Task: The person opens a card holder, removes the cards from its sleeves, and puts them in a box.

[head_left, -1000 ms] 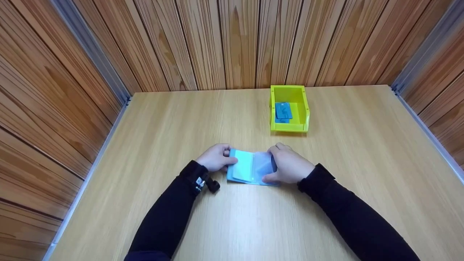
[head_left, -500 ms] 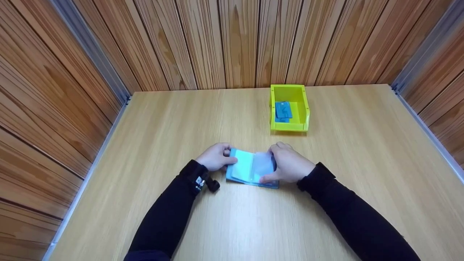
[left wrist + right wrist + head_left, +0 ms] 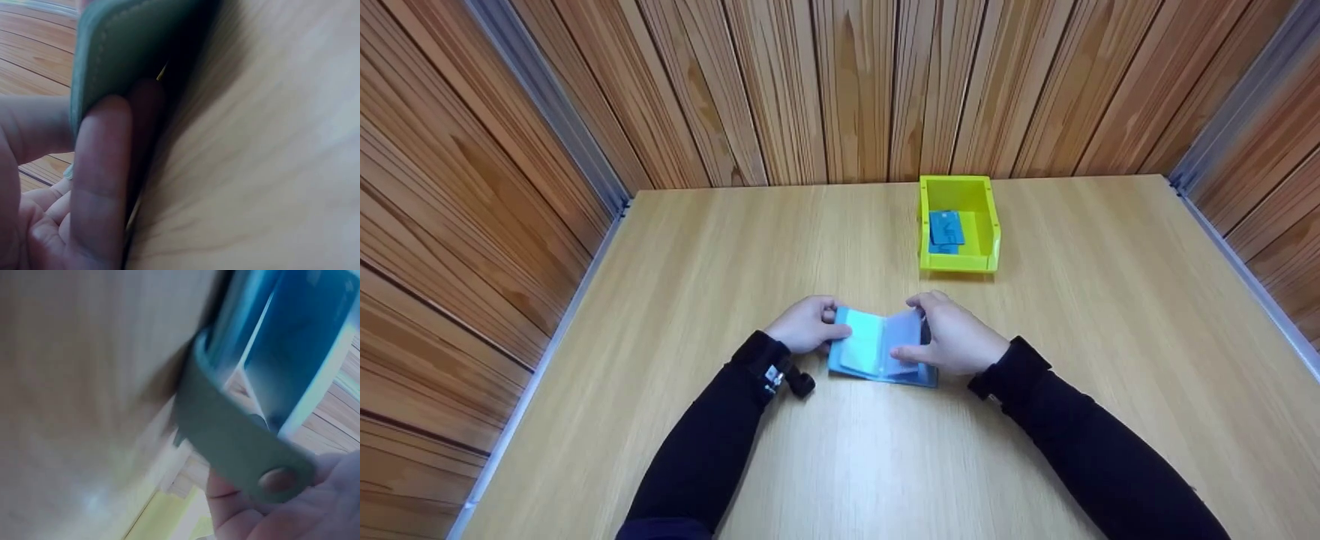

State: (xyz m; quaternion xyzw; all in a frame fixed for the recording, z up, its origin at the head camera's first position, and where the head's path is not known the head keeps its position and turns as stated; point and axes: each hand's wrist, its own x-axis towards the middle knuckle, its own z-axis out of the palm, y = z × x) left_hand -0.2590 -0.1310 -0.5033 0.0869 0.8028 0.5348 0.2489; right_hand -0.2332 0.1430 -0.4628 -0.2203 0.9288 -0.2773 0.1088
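Right hand seemingly touches strap — wrist view only.

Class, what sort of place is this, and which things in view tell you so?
Probably a small work booth: wood-plank walls with grey corner strips show on three sides of a wooden table, where a yellow bin stands.

Cards in bin, bin behind wallet

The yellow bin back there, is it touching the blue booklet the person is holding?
Apart. The head view shows it: a strip of tabletop lies between the yellow bin and the open blue booklet.
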